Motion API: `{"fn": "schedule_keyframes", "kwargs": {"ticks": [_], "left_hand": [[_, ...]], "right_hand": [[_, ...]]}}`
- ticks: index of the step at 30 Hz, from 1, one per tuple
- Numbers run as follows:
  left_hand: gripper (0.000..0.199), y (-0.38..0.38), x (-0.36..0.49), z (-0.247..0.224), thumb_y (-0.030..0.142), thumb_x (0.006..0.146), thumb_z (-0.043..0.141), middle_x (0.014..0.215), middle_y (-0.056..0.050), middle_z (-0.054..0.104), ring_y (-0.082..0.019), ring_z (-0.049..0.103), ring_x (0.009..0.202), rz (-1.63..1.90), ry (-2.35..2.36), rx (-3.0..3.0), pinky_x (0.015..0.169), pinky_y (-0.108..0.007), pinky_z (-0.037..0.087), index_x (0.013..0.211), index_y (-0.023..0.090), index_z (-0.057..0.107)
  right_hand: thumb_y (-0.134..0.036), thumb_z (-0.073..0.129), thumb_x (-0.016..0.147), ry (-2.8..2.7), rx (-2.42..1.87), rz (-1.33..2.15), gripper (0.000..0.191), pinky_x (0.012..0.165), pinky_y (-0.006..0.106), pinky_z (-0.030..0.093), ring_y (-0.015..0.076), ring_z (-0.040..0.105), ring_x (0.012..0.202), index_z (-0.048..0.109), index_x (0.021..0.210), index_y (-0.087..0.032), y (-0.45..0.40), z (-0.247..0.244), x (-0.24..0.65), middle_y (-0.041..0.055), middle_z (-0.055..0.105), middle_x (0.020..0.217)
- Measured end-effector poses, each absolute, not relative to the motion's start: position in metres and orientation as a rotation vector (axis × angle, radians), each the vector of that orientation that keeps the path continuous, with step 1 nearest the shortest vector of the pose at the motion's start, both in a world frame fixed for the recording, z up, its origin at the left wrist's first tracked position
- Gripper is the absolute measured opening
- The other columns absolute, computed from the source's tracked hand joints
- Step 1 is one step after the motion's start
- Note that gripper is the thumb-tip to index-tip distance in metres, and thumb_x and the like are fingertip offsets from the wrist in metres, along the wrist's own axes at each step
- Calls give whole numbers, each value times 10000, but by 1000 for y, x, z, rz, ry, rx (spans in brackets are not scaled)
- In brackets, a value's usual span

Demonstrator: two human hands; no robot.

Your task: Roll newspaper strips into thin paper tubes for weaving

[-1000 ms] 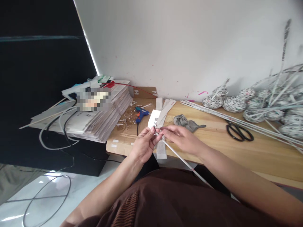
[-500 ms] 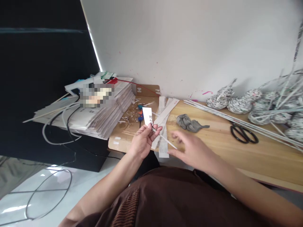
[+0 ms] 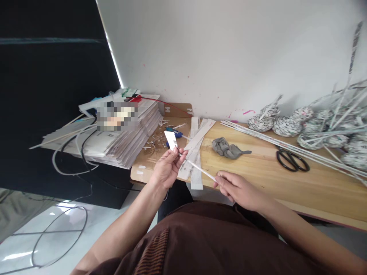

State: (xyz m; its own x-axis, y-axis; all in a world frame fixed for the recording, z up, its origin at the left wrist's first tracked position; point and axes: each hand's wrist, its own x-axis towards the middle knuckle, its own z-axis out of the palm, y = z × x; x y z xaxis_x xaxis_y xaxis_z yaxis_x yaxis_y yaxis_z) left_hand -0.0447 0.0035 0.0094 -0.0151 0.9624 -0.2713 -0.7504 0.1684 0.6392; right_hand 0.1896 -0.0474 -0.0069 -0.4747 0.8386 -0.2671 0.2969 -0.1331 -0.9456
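Observation:
My left hand (image 3: 169,164) pinches a white printed paper strip (image 3: 171,140) where it meets a thin white paper stick (image 3: 202,170). The stick slants down to the right, and its lower end is between the closed fingers of my right hand (image 3: 232,187). Behind the stick, flat paper strips (image 3: 196,183) lie crossed at the table's front edge. A grey knotted cloth (image 3: 228,148) rests beyond my right hand. The blue glue gun (image 3: 177,134) lies partly hidden behind the printed strip.
A tall stack of paper (image 3: 134,141) stands at the left. Long paper sticks (image 3: 249,133) lie along the back, near black scissors (image 3: 292,160). Woven paper pieces (image 3: 289,124) fill the right back. Scraps litter the cardboard (image 3: 149,162).
My right hand has closed on the lower end of the stick. My left hand has moved slightly left with the paper, and the printed strip tilts more to the left.

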Motion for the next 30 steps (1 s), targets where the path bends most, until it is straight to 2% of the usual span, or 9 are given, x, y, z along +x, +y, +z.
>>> {"fn": "schedule_keyframes", "kwargs": {"ticks": [4, 6, 9, 12, 14, 18, 24, 27, 30], "left_hand": [[190, 7, -51, 12, 60, 904, 510, 742, -48, 675, -127, 715, 748, 1400, 743, 343, 658, -151, 595, 797, 93, 663], [205, 10, -53, 14, 61, 911, 497, 731, -47, 671, -125, 713, 740, 1403, 728, 335, 646, -146, 593, 798, 93, 665], [228, 14, -56, 16, 56, 917, 482, 725, -49, 672, -125, 714, 730, 1446, 736, 324, 638, -146, 594, 779, 88, 660], [238, 17, -59, 20, 53, 920, 475, 717, -43, 671, -118, 712, 722, 1484, 760, 304, 629, -143, 591, 766, 93, 651], [231, 19, -61, 22, 55, 919, 481, 713, -35, 669, -108, 708, 715, 1500, 779, 289, 632, -140, 589, 764, 99, 646], [228, 25, -68, 25, 61, 921, 482, 713, -25, 666, -97, 699, 712, 1554, 805, 304, 636, -130, 583, 763, 109, 639], [245, 32, -76, 24, 65, 927, 473, 714, -17, 661, -91, 699, 740, 1603, 804, 358, 692, -129, 582, 747, 109, 633], [209, 35, -77, 25, 56, 910, 504, 723, -27, 665, -101, 704, 750, 1618, 793, 334, 704, -146, 590, 756, 101, 639], [186, 37, -77, 26, 58, 903, 520, 721, -28, 667, -103, 704, 757, 1640, 791, 321, 711, -152, 593, 772, 101, 644]], "right_hand": [[-586, 324, 949, -1648, -1152, 1975, 461, 415, 225, 324, 82, 328, 370, 479, 763, -193, -49, -1, 186, -83, 333, 474], [-561, 278, 967, -1774, -1148, 1887, 471, 467, 263, 403, 113, 437, 398, 524, 826, -185, -40, 6, 187, -44, 452, 499], [-464, 402, 961, -2046, -1332, 841, 352, 773, 362, 479, 222, 636, 862, 587, 1077, -187, -8, 9, 196, 107, 671, 970], [-417, 522, 904, -2174, -1537, 101, 520, 923, 475, 407, 361, 479, 1204, 463, 1363, -180, 34, -3, 207, 185, 476, 1397], [-373, 502, 916, -2302, -1629, 43, 472, 865, 450, 422, 355, 511, 1145, 479, 1364, -223, 57, -16, 209, 156, 498, 1389], [-273, 345, 977, -2336, -1716, 66, 323, 740, 314, 413, 248, 617, 936, 617, 1136, -201, 82, -31, 202, 117, 683, 1065], [-538, 203, 985, -2184, -1901, 110, 611, 658, 311, 384, 258, 648, 839, 691, 925, -176, 102, -27, 197, 132, 725, 903], [-663, 134, 937, -2066, -1978, 332, 780, 703, 331, 413, 276, 645, 875, 724, 805, -170, 110, -18, 200, 145, 723, 891], [-677, 242, 921, -2013, -1926, 296, 712, 890, 428, 403, 332, 572, 1084, 744, 945, -173, 102, 1, 206, 156, 684, 1117]]}}
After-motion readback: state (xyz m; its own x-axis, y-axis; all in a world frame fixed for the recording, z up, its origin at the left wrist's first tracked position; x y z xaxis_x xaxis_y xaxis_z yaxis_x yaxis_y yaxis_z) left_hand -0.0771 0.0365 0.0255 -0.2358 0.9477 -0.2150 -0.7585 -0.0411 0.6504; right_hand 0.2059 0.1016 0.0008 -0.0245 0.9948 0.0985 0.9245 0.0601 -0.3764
